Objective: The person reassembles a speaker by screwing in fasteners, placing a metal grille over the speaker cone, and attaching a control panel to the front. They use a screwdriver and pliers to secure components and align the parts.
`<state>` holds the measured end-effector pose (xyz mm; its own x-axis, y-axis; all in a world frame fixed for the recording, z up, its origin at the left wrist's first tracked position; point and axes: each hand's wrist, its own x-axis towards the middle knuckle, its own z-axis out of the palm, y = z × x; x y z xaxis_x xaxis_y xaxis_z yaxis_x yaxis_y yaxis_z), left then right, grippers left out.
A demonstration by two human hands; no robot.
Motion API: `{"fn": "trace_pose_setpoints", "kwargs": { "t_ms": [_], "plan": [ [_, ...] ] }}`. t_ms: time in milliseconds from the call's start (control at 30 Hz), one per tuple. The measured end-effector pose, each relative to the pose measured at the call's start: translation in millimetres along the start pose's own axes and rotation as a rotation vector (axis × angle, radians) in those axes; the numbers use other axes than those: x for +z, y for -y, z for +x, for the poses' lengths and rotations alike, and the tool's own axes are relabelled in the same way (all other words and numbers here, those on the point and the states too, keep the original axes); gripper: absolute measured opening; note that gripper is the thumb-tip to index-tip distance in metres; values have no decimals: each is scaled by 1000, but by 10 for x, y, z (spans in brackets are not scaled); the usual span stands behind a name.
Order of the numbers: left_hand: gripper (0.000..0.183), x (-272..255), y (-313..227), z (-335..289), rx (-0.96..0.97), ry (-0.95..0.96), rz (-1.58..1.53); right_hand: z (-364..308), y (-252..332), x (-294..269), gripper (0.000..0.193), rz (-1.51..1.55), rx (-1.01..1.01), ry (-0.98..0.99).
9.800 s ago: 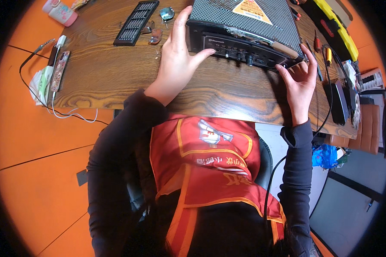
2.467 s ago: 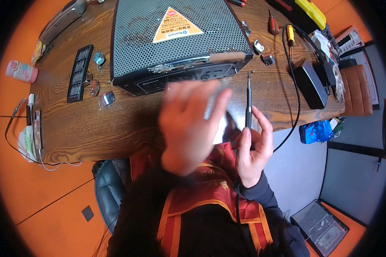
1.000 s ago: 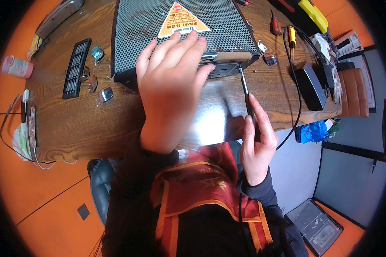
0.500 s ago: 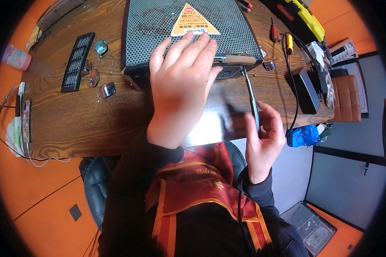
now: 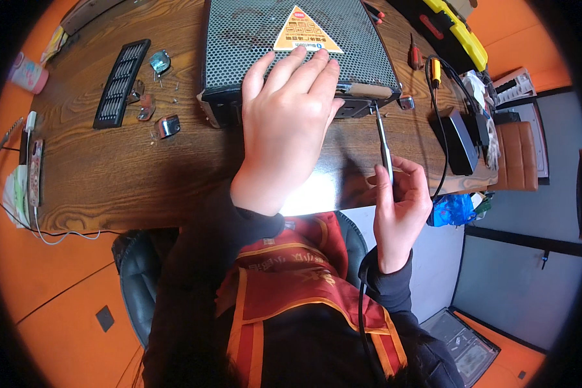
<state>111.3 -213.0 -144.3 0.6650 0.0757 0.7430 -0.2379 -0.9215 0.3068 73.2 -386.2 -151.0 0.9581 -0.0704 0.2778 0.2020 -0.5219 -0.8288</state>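
Note:
A black speaker box (image 5: 236, 39) with a perforated metal grille lies on the wooden table in front of me. A triangular orange-and-white sticker (image 5: 307, 32) is on its grille. My left hand (image 5: 284, 123) lies on the box's near edge, fingers stretched over the grille and thumb against the near side. In my right hand (image 5: 402, 204) is a slim silver precision screwdriver (image 5: 384, 145), gripped between thumb and fingers. Its tip meets the near side of the box close to the right corner. Whether a screw sits under the tip is too small to tell.
Left of the box lie a black bit case (image 5: 121, 84) and several loose metal corner pieces (image 5: 168, 126). To the right are a red-handled screwdriver (image 5: 414, 55), a yellow-handled one (image 5: 436, 71), a black power adapter (image 5: 456, 142) with cable, and a black-and-yellow toolbox (image 5: 456, 29).
In the picture, the box and my left hand have shifted slightly right. My right hand keeps the screwdriver tip at the box's near right corner, its fingers slightly changed around the handle.

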Motion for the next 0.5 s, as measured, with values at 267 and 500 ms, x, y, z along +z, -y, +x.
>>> {"fn": "trace_pose_setpoints", "kwargs": {
  "t_ms": [267,500],
  "plan": [
    [36,-5,-15,4,-7,1,8,64,-39,-18,18,-176,-201,-18],
    [35,-4,-21,6,-9,1,12,42,32,-18,16,80,147,86]
  ]
}}
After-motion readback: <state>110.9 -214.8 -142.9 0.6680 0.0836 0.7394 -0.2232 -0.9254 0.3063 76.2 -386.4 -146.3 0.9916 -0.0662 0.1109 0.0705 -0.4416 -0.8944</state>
